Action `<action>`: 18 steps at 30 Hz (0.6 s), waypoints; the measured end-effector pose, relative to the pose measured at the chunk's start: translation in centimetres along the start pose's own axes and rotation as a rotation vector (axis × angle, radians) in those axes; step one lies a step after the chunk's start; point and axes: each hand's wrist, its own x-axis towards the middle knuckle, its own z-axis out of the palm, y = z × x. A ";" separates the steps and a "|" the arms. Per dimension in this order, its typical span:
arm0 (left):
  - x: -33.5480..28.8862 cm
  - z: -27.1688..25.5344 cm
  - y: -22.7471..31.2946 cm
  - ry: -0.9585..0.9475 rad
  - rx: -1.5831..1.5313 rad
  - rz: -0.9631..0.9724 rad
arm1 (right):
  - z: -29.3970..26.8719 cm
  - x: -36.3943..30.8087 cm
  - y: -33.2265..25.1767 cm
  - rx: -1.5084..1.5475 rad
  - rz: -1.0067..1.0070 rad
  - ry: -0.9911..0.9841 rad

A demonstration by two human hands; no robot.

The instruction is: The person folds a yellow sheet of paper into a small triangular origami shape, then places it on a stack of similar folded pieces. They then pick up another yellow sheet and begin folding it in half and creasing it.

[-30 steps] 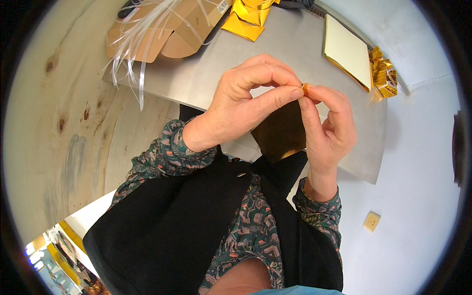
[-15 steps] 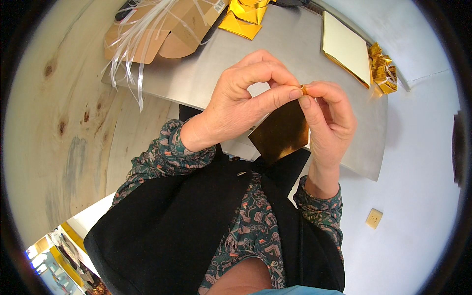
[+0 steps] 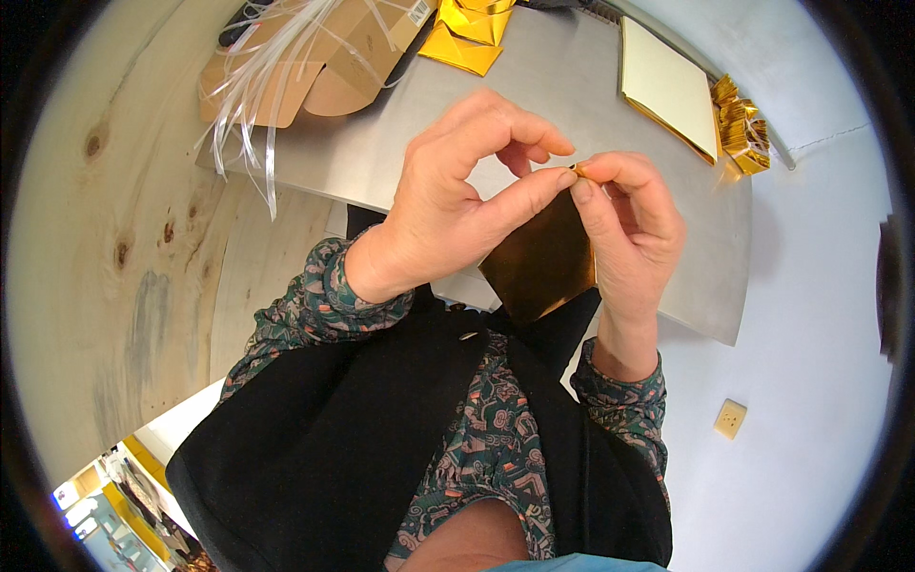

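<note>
A gold foil sheet hangs by its top corner in front of me, above the table's near edge. That corner is pinched between the thumb and forefinger of my right hand. My left hand comes in from the other side, its thumb tip against the same corner. The left forefinger stands raised off the thumb, so that hand is open. Some of the sheet's upper part is hidden behind my left thumb.
The metal table carries folded gold pieces at the back. A cardboard box with clear plastic strips stands at the left. At the right lie a stack of cream paper and a bundle of gold foil.
My left forefinger has lifted away from the thumb and the sheet's corner. The right hand keeps its pinch, and both hands sit slightly further left and up.
</note>
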 end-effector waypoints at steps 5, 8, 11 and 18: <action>0.0 0.0 -0.3 -0.036 -0.048 -0.002 | 0.0 0.0 0.0 -0.015 0.008 -0.002; 0.0 -0.1 -0.4 -0.040 -0.094 -0.024 | 0.1 0.0 -0.1 -0.029 0.009 -0.006; -0.1 -0.1 -0.3 -0.041 -0.104 -0.063 | 0.0 0.0 -0.2 -0.035 0.018 -0.008; 0.0 -0.2 -0.5 -0.036 -0.098 -0.040 | 0.0 0.0 -0.2 -0.025 0.042 -0.021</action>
